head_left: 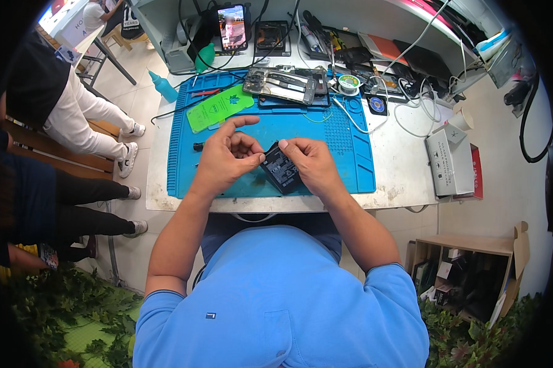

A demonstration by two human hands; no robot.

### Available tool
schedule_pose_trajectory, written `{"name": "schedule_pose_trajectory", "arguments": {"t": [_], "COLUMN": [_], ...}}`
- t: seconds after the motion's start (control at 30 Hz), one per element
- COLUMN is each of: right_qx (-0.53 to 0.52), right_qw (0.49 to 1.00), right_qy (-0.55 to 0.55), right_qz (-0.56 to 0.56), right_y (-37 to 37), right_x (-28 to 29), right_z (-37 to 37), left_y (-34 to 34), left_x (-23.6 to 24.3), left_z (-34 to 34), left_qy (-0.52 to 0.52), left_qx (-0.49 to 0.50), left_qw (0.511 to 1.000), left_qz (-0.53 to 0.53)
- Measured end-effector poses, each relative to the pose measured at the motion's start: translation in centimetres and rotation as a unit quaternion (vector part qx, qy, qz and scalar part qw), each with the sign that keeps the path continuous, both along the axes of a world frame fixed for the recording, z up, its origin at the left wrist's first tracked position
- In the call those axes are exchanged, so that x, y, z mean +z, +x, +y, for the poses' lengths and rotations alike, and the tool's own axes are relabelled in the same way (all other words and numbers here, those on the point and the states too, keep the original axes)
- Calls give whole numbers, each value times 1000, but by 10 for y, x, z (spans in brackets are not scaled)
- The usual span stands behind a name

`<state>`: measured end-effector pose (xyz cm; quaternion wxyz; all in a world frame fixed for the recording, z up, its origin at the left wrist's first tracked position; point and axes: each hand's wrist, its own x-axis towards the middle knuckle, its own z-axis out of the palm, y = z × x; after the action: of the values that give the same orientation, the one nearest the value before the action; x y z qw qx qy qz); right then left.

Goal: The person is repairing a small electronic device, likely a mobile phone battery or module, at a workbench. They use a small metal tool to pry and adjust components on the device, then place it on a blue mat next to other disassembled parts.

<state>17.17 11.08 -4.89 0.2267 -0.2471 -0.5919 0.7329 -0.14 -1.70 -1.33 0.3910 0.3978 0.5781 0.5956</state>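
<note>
My right hand (307, 162) grips a flat black phone battery (281, 173) by its upper part, thumb on its face, over the blue repair mat (356, 172). My left hand (230, 159) pinches at the battery's upper left corner with thumb and curled fingers, its index finger raised. Just beyond sit a bright green card (212, 111) and an opened phone (279, 84) lying on other parts. A small black cylindrical item (198, 146) lies beside my left hand, partly hidden by it.
A teal squeeze bottle (165, 89), upright phone (232, 27), solder spool (349, 83) and tangled cables surround the mat on the white bench (399, 178). A white box (448, 162) sits at the right edge, a wooden shelf (463, 245) below. Other people (86, 110) stand at the left.
</note>
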Motion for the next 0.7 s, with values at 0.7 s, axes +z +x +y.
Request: {"name": "schedule_pose_trajectory", "arguments": {"t": [0.7], "right_qx": [8], "right_qw": [997], "right_qy": [-74], "right_qz": [-14], "right_y": [4], "right_x": [2], "right_z": [0], "left_y": [7], "left_x": [4], "left_z": [-3], "left_qy": [5], "left_qx": [-35], "left_qw": [986], "left_qz": [163]}}
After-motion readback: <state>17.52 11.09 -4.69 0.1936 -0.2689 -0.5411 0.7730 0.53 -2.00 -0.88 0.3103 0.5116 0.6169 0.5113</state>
